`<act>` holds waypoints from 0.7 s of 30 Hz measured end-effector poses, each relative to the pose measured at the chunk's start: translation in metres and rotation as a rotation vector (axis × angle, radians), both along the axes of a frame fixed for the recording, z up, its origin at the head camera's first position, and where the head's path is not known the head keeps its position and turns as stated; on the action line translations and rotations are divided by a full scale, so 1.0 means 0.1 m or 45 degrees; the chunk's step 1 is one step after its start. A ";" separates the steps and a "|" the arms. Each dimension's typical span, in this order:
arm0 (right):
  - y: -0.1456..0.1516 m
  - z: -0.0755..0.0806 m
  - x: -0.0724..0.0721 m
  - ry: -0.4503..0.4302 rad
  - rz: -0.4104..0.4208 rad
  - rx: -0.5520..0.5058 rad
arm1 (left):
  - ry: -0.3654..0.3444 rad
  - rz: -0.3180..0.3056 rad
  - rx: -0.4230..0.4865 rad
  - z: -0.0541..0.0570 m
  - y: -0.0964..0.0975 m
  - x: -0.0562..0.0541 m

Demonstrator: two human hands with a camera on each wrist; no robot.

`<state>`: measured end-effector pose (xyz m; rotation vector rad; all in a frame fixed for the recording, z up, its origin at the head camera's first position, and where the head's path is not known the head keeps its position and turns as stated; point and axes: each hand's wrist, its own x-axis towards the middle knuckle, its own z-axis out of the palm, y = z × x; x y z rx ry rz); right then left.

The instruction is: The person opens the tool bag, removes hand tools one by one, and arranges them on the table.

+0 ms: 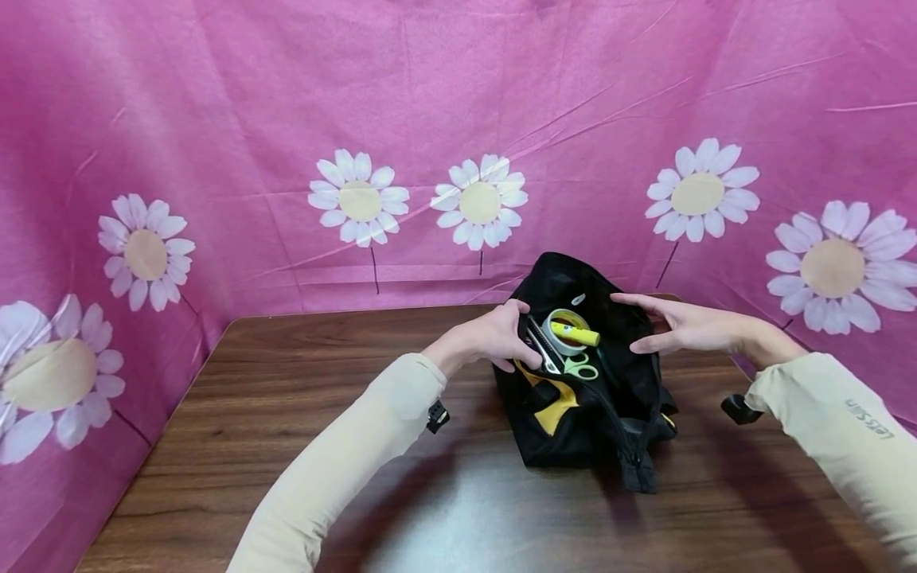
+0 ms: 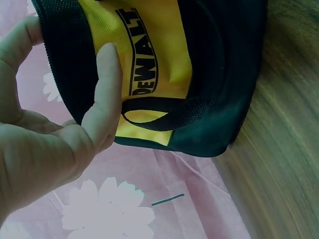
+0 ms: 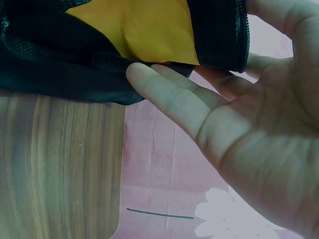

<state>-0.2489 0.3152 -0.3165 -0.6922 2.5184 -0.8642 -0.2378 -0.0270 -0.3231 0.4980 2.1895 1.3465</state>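
Note:
A black and yellow tool bag (image 1: pixel 555 410) stands on the table with its zippered mouth spread. Inside lie a roll of tape (image 1: pixel 550 328), a yellow marker (image 1: pixel 579 333) lying across it, green-handled scissors (image 1: pixel 582 368) and a narrow dark item that I cannot make out. My left hand (image 1: pixel 497 333) grips the bag's left rim, thumb over the edge and other fingers against the yellow outer side (image 2: pixel 172 50). At the opposite rim, my right hand (image 1: pixel 691 325) has its thumb on the inner side and nearly straight fingers (image 3: pixel 169 97) along the outside.
The brown wooden table (image 1: pixel 301 422) extends to the left and front of the bag. Behind it hangs a pink cloth (image 1: pixel 415 95) printed with white daisies. A black zipper end (image 1: pixel 637 473) juts toward me from the bag. Wrist cameras hang below both sleeves.

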 end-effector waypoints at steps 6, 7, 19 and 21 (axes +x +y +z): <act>0.07 0.03 -0.01 -0.032 0.017 -0.019 | 0.005 -0.007 -0.024 0.08 -0.03 0.00; 0.08 0.04 -0.01 -0.041 0.021 -0.031 | 0.003 -0.009 -0.027 0.09 -0.03 0.00; 0.10 0.07 -0.01 -0.309 -0.033 -0.242 | 0.034 -0.076 -0.199 0.16 -0.12 0.01; 0.08 0.07 -0.01 -0.313 -0.021 -0.240 | 0.045 -0.054 -0.237 0.16 -0.11 0.03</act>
